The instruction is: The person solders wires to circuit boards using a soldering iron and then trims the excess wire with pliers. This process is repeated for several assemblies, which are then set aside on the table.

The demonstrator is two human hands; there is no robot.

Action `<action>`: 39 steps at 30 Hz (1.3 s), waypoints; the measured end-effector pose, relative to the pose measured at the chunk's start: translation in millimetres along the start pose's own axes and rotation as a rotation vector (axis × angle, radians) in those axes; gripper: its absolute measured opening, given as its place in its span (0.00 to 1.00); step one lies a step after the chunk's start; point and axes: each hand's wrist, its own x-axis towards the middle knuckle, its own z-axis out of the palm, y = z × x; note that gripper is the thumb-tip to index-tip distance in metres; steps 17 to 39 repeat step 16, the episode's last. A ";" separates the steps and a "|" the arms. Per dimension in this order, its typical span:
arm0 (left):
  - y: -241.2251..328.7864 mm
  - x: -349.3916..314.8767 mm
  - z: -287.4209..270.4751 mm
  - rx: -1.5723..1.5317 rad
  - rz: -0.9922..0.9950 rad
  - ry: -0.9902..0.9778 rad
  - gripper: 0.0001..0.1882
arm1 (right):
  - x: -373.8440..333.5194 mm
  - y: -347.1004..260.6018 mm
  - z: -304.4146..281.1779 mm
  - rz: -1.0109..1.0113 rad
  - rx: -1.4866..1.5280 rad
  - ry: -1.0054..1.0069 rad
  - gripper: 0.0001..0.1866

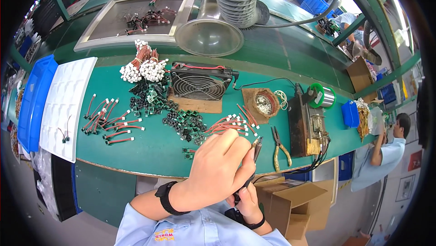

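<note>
My left hand (pixel 220 166), with a black band at its wrist, is closed over the upper part of a dark soldering iron (pixel 257 151). Two narrow tips, one brownish and one dark, stick up past its fingers. Lower down, my right hand (pixel 247 205) wraps round the iron's black handle. Just beyond the hands lie red wire leads with white connectors (pixel 229 123). A heap of small green circuit boards with black parts (pixel 185 125) sits to their left, and a few loose boards (pixel 188 153) lie beside my left hand. My left fingers partly hide the grip.
Pliers (pixel 281 150) lie right of my hands, near a soldering station (pixel 306 125) with a solder spool (pixel 323 96). Behind stand a fan (pixel 201 82) and a round tin (pixel 265 104). Wired boards (pixel 106 119) and a white tray (pixel 63 109) are left. A co-worker (pixel 381 155) is far right.
</note>
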 end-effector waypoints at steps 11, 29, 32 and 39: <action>2.5 -3.3 -1.2 -0.010 0.001 -0.024 0.05 | -1.1 -0.6 -1.8 -0.015 -0.004 -0.018 0.28; 3.7 -4.1 -2.5 -0.035 0.031 -0.018 0.05 | -1.4 -5.8 -5.4 0.018 -0.012 -0.060 0.31; 3.7 -4.1 -2.5 -0.035 0.031 -0.018 0.05 | -1.4 -5.8 -5.4 0.018 -0.012 -0.060 0.31; 3.7 -4.1 -2.5 -0.035 0.031 -0.018 0.05 | -1.4 -5.8 -5.4 0.018 -0.012 -0.060 0.31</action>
